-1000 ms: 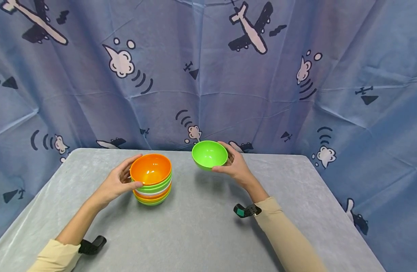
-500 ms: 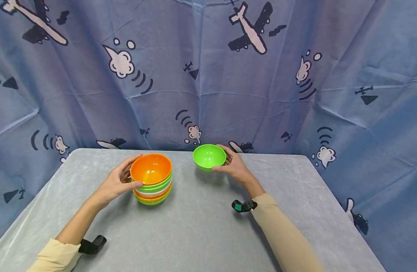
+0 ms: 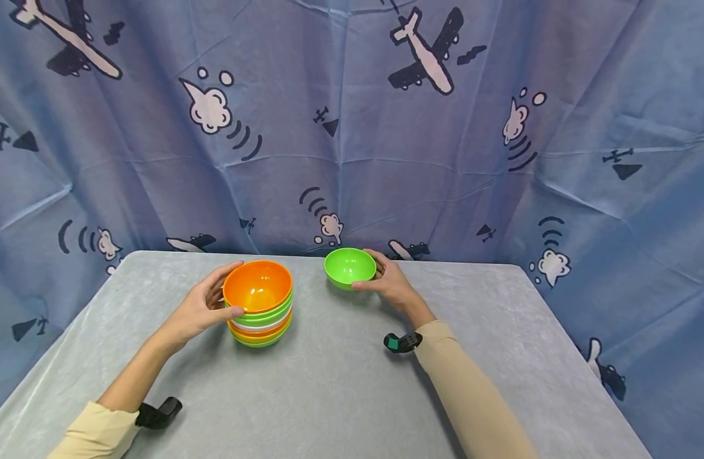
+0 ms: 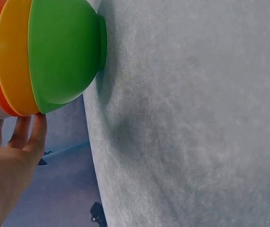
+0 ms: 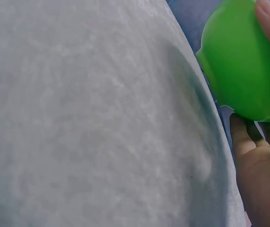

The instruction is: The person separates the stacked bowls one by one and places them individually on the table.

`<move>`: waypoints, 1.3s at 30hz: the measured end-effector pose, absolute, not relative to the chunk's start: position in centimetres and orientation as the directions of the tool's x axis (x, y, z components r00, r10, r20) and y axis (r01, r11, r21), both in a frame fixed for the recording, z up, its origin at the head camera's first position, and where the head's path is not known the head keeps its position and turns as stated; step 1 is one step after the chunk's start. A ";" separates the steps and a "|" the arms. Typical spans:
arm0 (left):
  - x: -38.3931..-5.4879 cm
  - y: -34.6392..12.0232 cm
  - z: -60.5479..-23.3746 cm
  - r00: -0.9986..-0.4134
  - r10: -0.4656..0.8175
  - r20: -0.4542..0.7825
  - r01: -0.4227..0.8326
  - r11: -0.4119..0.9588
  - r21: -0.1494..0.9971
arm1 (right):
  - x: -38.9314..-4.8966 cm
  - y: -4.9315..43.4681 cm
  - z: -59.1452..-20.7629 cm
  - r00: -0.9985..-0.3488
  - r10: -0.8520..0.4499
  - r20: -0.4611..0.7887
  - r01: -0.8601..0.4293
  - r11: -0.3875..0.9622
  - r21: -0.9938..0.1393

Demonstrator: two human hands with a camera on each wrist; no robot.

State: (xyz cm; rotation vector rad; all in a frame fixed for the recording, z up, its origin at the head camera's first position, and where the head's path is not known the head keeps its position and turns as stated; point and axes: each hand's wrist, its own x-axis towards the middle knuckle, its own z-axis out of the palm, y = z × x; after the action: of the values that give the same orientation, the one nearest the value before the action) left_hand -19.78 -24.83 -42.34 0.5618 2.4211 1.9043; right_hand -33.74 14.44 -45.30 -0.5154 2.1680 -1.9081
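Note:
A stack of nested bowls (image 3: 262, 320), in green, white, orange and yellow with an orange bowl (image 3: 257, 288) on top, stands upright on the left half of the table. My left hand (image 3: 201, 308) holds it from the left, thumb at the front and fingers round the far side. In the left wrist view, fingertips (image 4: 39, 124) touch the walls of the stack. Farther back and to the right, my right hand (image 3: 393, 282) grips a single green bowl (image 3: 349, 268) by its right side. That bowl faces up, close over the table, its shadow beneath it in the right wrist view.
A grey cloth-covered table (image 3: 329, 395) spreads under both hands. Right behind its far edge hangs a blue curtain (image 3: 352, 115) printed with planes and clouds. Each wrist carries a black strap-on camera, such as the left wrist camera (image 3: 159, 413).
My right hand has lowered the green bowl toward the table, drifting slightly to the left. My left hand and the stack keep their place.

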 end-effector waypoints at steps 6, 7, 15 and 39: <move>-19.8 -24.8 -42.3 -0.938 0.281 0.205 0.265 0.197 0.944 | -34.1 14.4 -46.1 -0.922 -0.382 0.065 -0.111 0.098 -0.989; -19.8 -24.8 -42.3 -0.937 0.282 0.205 0.265 0.196 0.944 | -34.1 14.4 -46.1 -0.923 -0.381 0.063 -0.106 0.093 -0.990; -19.8 -24.7 -42.5 -0.937 0.284 0.204 0.263 0.189 0.946 | -34.0 14.1 -46.6 -0.919 -0.393 0.043 -0.084 0.089 -0.992; -19.6 -24.8 -43.1 -0.928 0.317 0.198 0.254 0.148 0.956 | -34.1 14.5 -46.0 -0.886 -0.463 0.019 -0.129 0.208 -0.970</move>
State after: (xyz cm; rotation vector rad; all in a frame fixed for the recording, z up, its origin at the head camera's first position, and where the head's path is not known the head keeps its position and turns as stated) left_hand -19.61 -24.78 -43.06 0.5831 2.3422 1.9318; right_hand -34.07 14.46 -45.97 -0.5599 2.2091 -1.7307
